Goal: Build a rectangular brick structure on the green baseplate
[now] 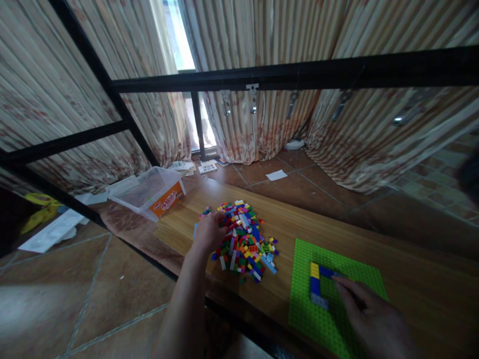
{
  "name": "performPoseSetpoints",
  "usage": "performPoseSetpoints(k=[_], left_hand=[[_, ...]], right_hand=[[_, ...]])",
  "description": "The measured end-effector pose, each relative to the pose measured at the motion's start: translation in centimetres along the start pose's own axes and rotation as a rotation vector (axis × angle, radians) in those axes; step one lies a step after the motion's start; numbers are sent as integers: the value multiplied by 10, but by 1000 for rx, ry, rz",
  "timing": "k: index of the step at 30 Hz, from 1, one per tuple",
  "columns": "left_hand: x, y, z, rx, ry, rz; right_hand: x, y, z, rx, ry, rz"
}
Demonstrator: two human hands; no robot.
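Observation:
My left hand point(210, 231) reaches into the left side of a heap of loose building bricks point(243, 239) in many colours. Its fingers curl down among the bricks, and anything they grip is hidden. Over a green studded baseplate point(303, 314), my right hand point(374, 311) pinches with thumb and forefinger at a blue building brick point(328, 271). This brick lies in a row running right from a yellow brick point(314, 269). Below the yellow one sit another blue brick point(315, 286) and a greyish brick point(319, 301), forming a corner. The right palm hides part of the plate.
A clear plastic bin point(140, 192) with an orange label stands at the far left of the wooden board point(284, 209). Black metal bars point(299, 72) with hanging hooks point(253, 99) cross behind. Papers point(277, 175) lie on the tiled floor before striped curtains point(239, 129).

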State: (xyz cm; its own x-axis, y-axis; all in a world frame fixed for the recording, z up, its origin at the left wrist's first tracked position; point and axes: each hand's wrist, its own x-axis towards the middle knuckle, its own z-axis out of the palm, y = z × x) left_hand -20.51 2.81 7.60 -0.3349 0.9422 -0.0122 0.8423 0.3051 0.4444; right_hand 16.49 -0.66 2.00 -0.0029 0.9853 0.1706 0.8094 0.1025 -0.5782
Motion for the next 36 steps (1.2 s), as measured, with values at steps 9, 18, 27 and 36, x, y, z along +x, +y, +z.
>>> performPoseSetpoints(k=[9, 18, 27, 36], left_hand=[[2, 4, 6, 100, 22, 25], [8, 4, 3, -90, 86, 28], [-40, 82, 28, -928, -217, 255], [-97, 140, 87, -1047, -595, 256]], right_hand=[[1, -3, 0, 20, 21, -82], [5, -11, -11, 63, 69, -34], [3, -24, -15, 422, 35, 186], [5, -45, -19, 824, -166, 397]])
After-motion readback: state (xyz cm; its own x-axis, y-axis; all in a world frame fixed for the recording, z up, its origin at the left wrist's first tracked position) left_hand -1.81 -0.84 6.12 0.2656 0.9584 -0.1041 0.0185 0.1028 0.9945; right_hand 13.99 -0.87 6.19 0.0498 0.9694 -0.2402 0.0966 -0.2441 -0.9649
